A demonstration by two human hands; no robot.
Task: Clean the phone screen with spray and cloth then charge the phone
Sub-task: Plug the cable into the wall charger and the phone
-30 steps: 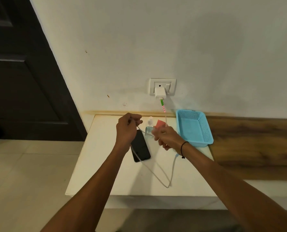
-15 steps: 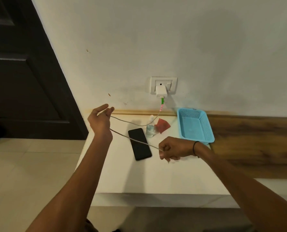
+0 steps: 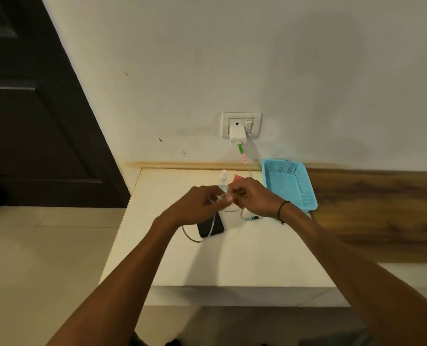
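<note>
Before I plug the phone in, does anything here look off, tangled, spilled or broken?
Nothing is spilled or visibly broken. The one untidy thing is the cable: it loops loosely across the phone and sags off the table's left edge, with both hands, left and right, pinching it.

A plain off-white painted wall (image 3: 257, 58) fills the upper view, marked with a few small reddish specks. A dark brown panelled wooden door (image 3: 25, 121) stands at the left. Pale cream floor tiles (image 3: 45, 258) lie below it. A white rectangular tabletop (image 3: 244, 258) sits against the wall, with a thin wooden trim strip (image 3: 182, 165) behind it. To the right runs a dark wood-grain surface (image 3: 382, 208). Lighting is dim and warm, with soft shadows on the wall.
</note>
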